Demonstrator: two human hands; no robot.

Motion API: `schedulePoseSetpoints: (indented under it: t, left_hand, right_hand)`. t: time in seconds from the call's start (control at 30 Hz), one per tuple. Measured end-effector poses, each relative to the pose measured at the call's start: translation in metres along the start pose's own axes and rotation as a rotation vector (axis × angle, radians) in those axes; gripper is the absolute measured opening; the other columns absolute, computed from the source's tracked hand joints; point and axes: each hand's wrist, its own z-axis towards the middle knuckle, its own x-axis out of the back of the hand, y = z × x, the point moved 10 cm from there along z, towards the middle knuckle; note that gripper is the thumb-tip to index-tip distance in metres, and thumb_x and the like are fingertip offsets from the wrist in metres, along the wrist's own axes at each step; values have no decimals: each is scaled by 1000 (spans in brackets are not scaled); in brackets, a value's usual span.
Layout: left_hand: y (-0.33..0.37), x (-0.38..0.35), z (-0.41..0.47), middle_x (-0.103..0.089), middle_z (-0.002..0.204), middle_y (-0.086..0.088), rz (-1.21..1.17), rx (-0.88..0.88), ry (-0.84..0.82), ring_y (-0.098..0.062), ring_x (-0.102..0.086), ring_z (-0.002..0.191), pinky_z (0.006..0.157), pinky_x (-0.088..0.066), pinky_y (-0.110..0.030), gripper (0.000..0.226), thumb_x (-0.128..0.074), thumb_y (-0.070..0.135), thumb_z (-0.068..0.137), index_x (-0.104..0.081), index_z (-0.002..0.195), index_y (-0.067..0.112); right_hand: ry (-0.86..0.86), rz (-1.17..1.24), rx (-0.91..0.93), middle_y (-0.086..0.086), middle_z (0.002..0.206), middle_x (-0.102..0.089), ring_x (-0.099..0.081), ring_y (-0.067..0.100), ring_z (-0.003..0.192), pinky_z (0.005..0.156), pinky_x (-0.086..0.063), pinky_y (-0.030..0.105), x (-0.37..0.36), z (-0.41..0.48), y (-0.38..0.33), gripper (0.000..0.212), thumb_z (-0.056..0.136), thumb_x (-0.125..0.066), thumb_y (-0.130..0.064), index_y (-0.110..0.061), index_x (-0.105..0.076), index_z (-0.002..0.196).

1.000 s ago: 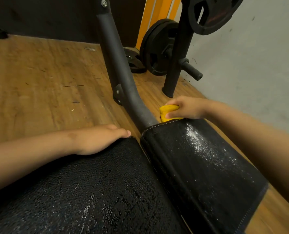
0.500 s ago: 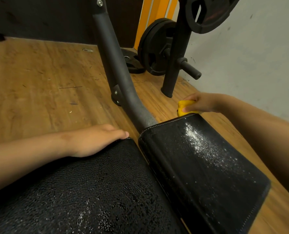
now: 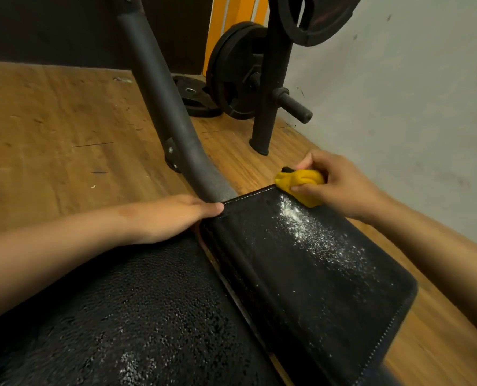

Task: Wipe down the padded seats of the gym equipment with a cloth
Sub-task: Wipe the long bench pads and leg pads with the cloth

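Note:
A black padded seat (image 3: 329, 296) with white stitching fills the right foreground; white powder (image 3: 312, 232) streaks across its top. My right hand (image 3: 334, 188) grips a bunched yellow cloth (image 3: 301, 185) at the pad's far edge, just above the powder. A second, larger black pad (image 3: 125, 316) with a pebbled surface lies at the lower left. My left hand (image 3: 176, 218) rests flat at the gap between the two pads, fingers straight, fingertips touching the stitched corner.
A thick grey frame tube (image 3: 164, 112) rises from between the pads toward the top. Behind it a black rack post (image 3: 270, 87) carries weight plates (image 3: 237, 71); one more plate lies on the wooden floor (image 3: 50, 129). A grey wall (image 3: 398, 107) runs close on the right.
My right hand has brought the yellow cloth from the pad's far right corner back onto its far edge. My left hand slid forward to the stitched corner of the right pad.

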Motion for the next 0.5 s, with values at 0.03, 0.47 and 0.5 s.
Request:
schedulePoseSetpoints:
  t: [0.03, 0.47, 0.5]
  left_hand:
    - [1, -1, -1, -68, 64, 23, 2, -6, -1, 12, -61, 67, 90, -41, -19, 33, -43, 35, 98, -67, 78, 25]
    - [11, 4, -5, -63, 51, 20, 72, -39, 116, 12, -57, 52, 70, -37, -21, 33, -46, 33, 99, -65, 73, 24]
    - [11, 5, -4, -63, 51, 21, 69, -40, 122, 12, -57, 52, 70, -37, -20, 32, -46, 33, 99, -65, 75, 24]
  right_hand:
    - [-26, 22, 20, -16, 95, -63, -60, 1, 89, 78, -50, 22, -4, -10, -3, 21, 80, -74, -18, -29, -59, 91]
    - [135, -134, 79, -11, 93, -64, -62, 5, 85, 69, -52, 24, -16, 5, -24, 16, 85, -70, -22, -21, -56, 94]
    - [114, -73, 102, -12, 95, -64, -62, 1, 86, 70, -53, 19, -16, -3, -27, 17, 84, -71, -22, -22, -58, 95]
